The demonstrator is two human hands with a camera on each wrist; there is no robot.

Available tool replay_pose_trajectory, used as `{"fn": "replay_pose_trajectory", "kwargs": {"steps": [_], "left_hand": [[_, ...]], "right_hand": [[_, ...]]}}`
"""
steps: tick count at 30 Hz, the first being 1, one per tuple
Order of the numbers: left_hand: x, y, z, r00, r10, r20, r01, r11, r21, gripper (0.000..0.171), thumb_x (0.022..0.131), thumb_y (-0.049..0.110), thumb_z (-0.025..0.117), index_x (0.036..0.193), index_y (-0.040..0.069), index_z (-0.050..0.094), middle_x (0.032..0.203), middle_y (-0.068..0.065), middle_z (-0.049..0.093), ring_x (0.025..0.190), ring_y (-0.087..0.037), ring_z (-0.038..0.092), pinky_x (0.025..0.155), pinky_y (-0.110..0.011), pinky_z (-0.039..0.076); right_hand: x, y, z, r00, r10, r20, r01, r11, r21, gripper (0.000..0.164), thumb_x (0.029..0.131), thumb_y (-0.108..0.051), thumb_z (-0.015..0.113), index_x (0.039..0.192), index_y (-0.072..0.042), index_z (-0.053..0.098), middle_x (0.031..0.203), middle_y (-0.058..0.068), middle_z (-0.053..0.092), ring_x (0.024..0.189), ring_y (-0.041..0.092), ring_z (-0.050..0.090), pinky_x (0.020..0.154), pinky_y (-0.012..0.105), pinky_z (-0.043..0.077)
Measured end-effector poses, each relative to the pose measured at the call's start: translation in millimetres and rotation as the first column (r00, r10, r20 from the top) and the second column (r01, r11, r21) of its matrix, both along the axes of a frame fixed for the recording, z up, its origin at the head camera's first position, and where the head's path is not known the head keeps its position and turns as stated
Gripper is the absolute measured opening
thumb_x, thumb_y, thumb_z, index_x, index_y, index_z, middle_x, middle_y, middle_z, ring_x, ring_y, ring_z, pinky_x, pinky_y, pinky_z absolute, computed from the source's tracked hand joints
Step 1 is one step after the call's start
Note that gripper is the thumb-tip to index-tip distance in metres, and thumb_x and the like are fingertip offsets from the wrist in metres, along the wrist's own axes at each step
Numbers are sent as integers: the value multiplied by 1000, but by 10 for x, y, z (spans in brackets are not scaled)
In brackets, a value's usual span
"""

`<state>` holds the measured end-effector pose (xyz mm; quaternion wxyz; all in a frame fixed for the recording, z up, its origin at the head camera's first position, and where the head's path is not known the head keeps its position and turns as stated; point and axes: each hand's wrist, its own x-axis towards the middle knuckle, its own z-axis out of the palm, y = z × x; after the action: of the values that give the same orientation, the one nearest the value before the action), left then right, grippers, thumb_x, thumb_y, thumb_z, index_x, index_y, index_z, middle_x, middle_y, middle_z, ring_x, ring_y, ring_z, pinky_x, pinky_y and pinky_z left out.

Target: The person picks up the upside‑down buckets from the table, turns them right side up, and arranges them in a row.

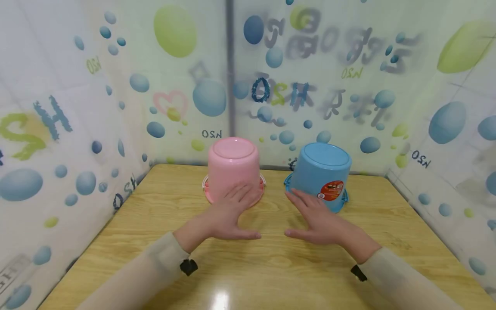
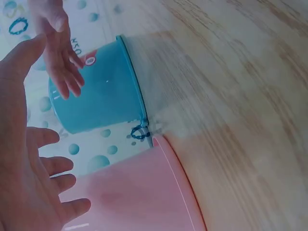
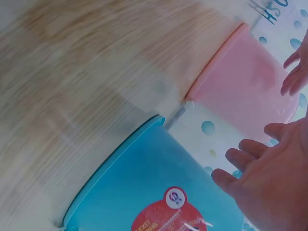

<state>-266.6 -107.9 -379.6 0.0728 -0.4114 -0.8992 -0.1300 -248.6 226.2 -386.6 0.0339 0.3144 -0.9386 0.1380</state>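
Two plastic buckets stand upside down on the wooden table. The pink bucket [image 1: 234, 168] is left of centre, and the blue bucket [image 1: 319, 165] with a red label [image 1: 332, 190] is to its right. In the head view my left hand [image 1: 228, 215] is in front of the pink bucket, fingers spread and thumb pointing right. My right hand [image 1: 319, 217] is in front of the blue bucket, its thumb pointing left. Both hands are empty. The wrist views show the fingers [image 2: 55, 166] of the left hand and the fingers [image 3: 248, 156] of the right hand relaxed, apart from the buckets.
The wooden table [image 1: 271, 271] spreads out in front of the buckets. Behind it and along both sides hang pale curtains [image 1: 174, 99] printed with blue and green dots. The handles of the buckets, such as the blue handle [image 1: 287, 180], rest low by their rims.
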Motion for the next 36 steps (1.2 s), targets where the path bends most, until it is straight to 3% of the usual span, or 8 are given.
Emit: {"fn": "replay_pose_trajectory", "kwargs": {"steps": [4,12,20,27,31,36], "left_hand": [[-10,-124,-17,999,34,36,-37,997,73,113,91,69,79,176,16,27,182,-18,25,170,-39,23,133,-62,32],[-9,-444,10,995,95,8,-95,984,149,108,91,62,83,172,9,35,179,-19,30,161,-45,41,123,-66,44],[-52,-752,17,982,177,59,-185,966,182,103,94,59,82,172,11,35,180,-13,31,162,-47,35,123,-69,43],[-211,-1006,-47,949,278,149,-302,937,177,105,95,63,79,175,19,28,177,-20,33,160,-50,36,119,-74,43],[-355,-1122,-105,924,313,222,-351,923,160,113,94,67,78,177,16,22,177,-24,30,161,-52,34,121,-75,40],[-545,-1209,-166,894,325,308,-374,921,113,126,90,69,82,177,9,12,177,-32,21,161,-57,30,124,-75,36]], "right_hand": [[-67,-73,0,998,12,56,-10,999,-33,103,101,-66,70,177,-18,20,181,20,26,162,51,35,124,77,34],[-221,-261,30,980,0,199,19,996,-91,107,101,-64,72,178,-16,16,182,21,22,165,49,29,127,74,33],[-440,-423,48,956,-41,291,76,991,-110,111,100,-65,72,179,-20,9,184,18,16,169,47,19,131,73,27],[-633,-544,16,929,-91,358,137,985,-105,111,101,-63,72,179,-20,6,185,18,11,171,45,10,134,71,21],[-748,-616,-7,917,-105,386,159,981,-112,116,99,-64,74,179,-20,3,185,18,8,172,44,8,135,69,20],[-907,-693,-49,907,-105,408,178,973,-145,124,95,-59,82,179,-20,0,186,15,5,173,41,4,136,66,18]]}}
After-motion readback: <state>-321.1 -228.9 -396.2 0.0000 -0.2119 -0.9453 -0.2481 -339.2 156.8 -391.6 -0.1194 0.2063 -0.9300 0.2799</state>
